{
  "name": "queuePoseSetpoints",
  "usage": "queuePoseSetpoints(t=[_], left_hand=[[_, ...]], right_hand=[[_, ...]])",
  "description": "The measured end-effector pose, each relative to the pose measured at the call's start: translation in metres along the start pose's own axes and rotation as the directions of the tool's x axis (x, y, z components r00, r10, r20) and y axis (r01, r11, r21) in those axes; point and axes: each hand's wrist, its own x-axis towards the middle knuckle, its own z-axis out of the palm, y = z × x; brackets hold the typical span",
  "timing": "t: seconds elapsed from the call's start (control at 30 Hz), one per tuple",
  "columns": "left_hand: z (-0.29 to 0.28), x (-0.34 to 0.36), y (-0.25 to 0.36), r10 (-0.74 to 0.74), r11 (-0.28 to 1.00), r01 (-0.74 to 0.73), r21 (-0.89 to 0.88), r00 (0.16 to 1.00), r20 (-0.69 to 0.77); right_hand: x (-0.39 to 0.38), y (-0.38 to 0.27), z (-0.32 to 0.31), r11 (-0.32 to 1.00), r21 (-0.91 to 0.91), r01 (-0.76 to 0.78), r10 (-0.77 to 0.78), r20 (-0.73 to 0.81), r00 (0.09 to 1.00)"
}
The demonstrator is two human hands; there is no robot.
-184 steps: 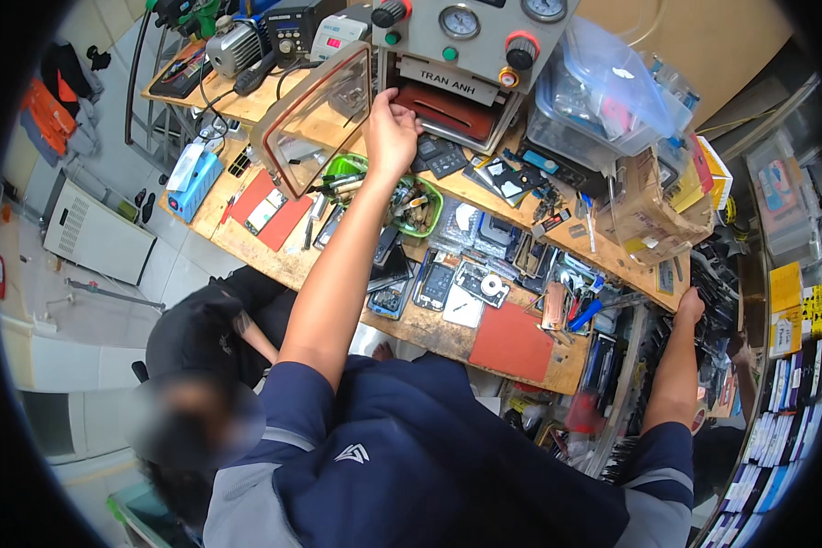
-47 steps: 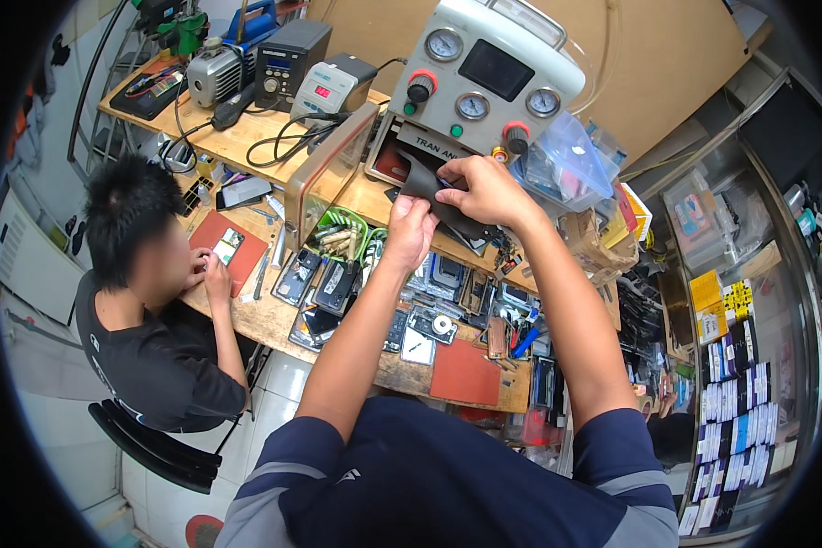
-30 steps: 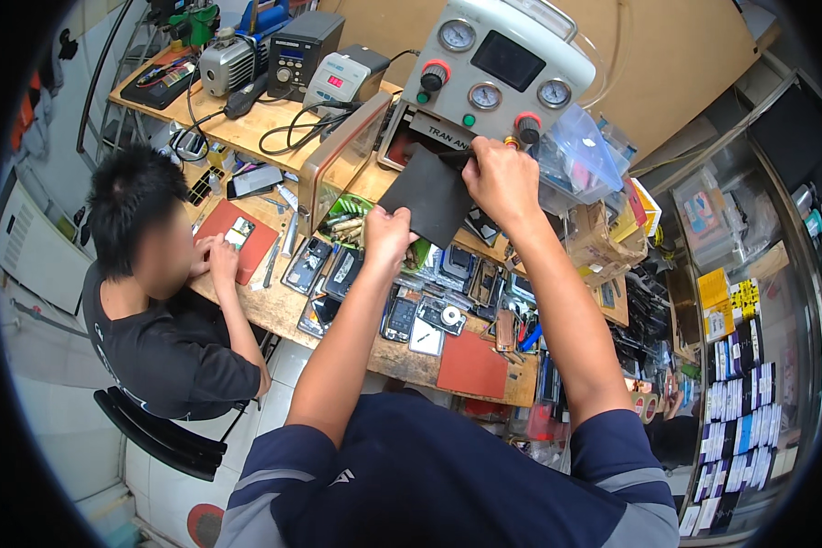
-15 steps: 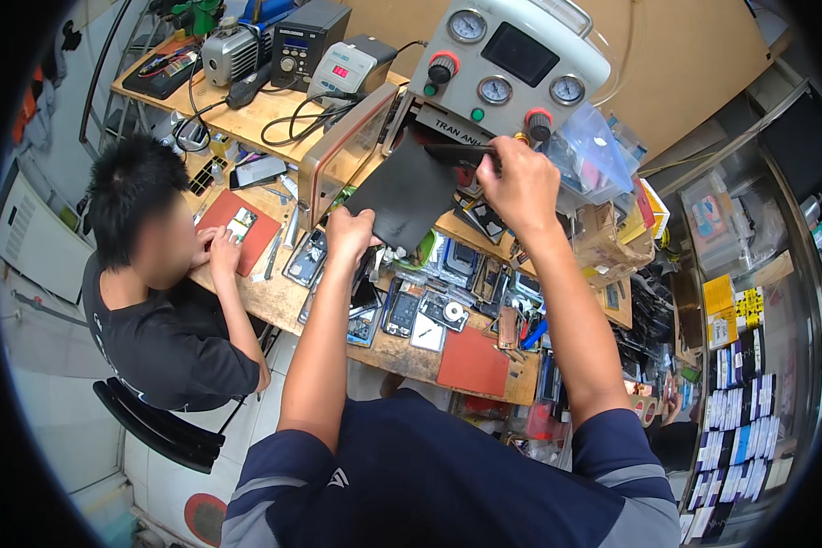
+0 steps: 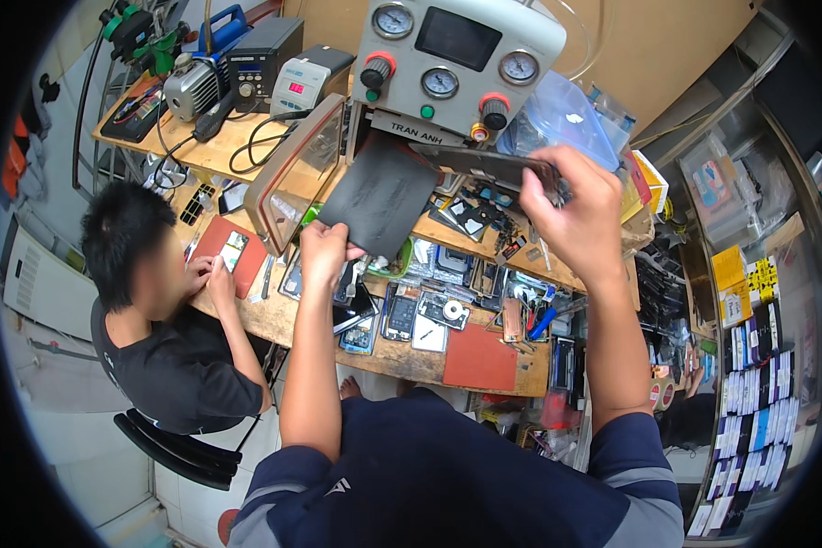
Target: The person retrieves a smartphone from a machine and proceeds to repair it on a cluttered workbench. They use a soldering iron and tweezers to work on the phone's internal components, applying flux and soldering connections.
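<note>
Black sheet (image 5: 384, 196) is pinched along its near edge between the thumb and fingers of the left hand (image 5: 322, 254), and slopes up and away from that hand toward the front of the grey machine (image 5: 466, 68). The right hand (image 5: 577, 212), farther right and a little higher, grips a thin dark panel (image 5: 489, 165) by its near end, tilted almost edge-on. The panel's far end reaches toward the sheet's upper right corner, though from this angle I cannot tell whether the two touch. Just beyond the left hand, the machine's hinged door (image 5: 294, 164) stands open; a red mat (image 5: 479, 356) lies between the forearms, nearer the body.

The step in hand looks like handling sheet and panel separately before the machine. The next move seems to call for a steady left pinch, so the sheet stays flat, and a light right grip that does not flex the panel
</note>
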Motion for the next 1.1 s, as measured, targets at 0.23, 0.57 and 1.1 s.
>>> queuePoseSetpoints(t=[0.23,0.57,1.1], left_hand=[[0.104,0.034,0.023,0.149,0.933,-0.174,-0.315,0.983,-0.102],[0.161,0.090,0.031,0.275,0.353,0.074,-0.933,0.945,0.179],[0.229,0.161,0.044,0.163,0.524,-0.132,-0.841,0.985,-0.053]], right_hand=[[-0.077,0.018,-0.031,0.952,0.107,-0.287,0.284,0.038,0.958],[-0.229,0.062,-0.026,0.520,0.372,-0.769,0.774,0.175,0.608],[-0.281,0.082,-0.008,-0.077,0.731,-0.678,0.864,0.388,0.320]])
